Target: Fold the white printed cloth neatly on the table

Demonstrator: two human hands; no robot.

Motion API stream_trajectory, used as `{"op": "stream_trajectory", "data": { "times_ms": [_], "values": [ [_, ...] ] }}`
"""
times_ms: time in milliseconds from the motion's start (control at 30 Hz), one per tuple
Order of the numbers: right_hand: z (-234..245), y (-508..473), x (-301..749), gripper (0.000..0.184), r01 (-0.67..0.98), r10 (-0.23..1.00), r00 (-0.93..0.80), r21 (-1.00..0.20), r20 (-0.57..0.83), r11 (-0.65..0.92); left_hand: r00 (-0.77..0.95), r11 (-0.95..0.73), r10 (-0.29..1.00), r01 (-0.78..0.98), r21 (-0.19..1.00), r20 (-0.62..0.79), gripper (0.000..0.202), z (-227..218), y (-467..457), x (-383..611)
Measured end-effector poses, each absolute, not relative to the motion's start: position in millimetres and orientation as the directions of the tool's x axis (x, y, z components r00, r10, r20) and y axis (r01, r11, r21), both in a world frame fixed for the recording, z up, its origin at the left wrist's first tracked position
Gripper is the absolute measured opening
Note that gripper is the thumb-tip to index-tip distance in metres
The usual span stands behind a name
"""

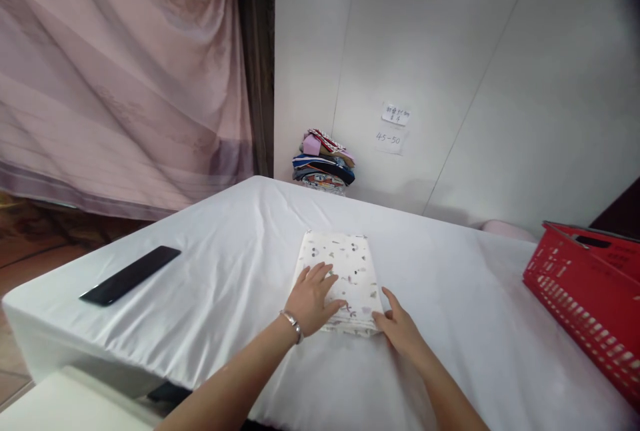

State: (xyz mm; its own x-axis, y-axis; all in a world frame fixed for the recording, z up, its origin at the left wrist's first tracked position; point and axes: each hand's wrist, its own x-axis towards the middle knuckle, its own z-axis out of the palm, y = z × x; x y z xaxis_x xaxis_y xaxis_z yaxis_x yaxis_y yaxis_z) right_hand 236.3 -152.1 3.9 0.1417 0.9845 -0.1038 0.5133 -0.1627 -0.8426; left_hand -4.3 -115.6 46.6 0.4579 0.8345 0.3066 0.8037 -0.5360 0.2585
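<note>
A folded white cloth with small printed patterns point(345, 264) lies on the white-covered table point(240, 244). My left hand point(313, 301), with a silver bracelet at the wrist, rests flat on the cloth's near left part with its fingers spread. My right hand point(397, 325) touches the cloth's near right corner, fingers stretched out along the edge. Neither hand grips anything.
A black flat phone-like device point(131, 275) lies at the table's left. A stack of folded colourful clothes point(324, 163) sits at the far edge by the wall. A red plastic basket point(590, 297) stands at the right. A pink curtain point(120, 77) hangs at the left.
</note>
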Motion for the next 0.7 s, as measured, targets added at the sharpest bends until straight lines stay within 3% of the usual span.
{"op": "stream_trajectory", "data": {
  "times_ms": [133,200,333,433,533,633,700],
  "values": [
    [16,-158,239,0.066,0.723,0.979,0.126,-0.661,-0.161,-0.202,0.481,-0.490,0.872,0.843,0.223,0.096,0.063,18,-101,5],
    [26,-161,238,0.064,0.812,0.987,0.133,-0.561,-0.094,-0.162,0.485,-0.485,0.873,0.848,0.216,0.056,0.066,10,-100,4],
    [57,-155,218,0.055,0.863,0.961,-0.091,-0.461,0.263,0.208,0.474,-0.475,0.879,0.856,0.202,0.055,0.066,11,-102,3],
    [75,-134,194,0.056,0.818,0.894,-0.236,-0.420,0.381,0.394,0.466,-0.470,0.882,0.859,0.203,0.069,0.064,13,-103,4],
    [68,-106,180,0.061,0.832,0.899,-0.328,-0.362,0.289,0.420,0.472,-0.481,0.877,0.851,0.210,0.094,0.063,11,-102,4],
    [40,-85,184,0.065,0.918,0.969,-0.245,-0.312,0.040,0.245,0.485,-0.497,0.868,0.840,0.217,0.111,0.062,8,-102,2],
    [22,-78,191,0.066,0.941,0.981,-0.195,-0.286,-0.019,0.182,0.496,-0.509,0.861,0.832,0.221,0.115,0.061,8,-103,1]
  ]
}}
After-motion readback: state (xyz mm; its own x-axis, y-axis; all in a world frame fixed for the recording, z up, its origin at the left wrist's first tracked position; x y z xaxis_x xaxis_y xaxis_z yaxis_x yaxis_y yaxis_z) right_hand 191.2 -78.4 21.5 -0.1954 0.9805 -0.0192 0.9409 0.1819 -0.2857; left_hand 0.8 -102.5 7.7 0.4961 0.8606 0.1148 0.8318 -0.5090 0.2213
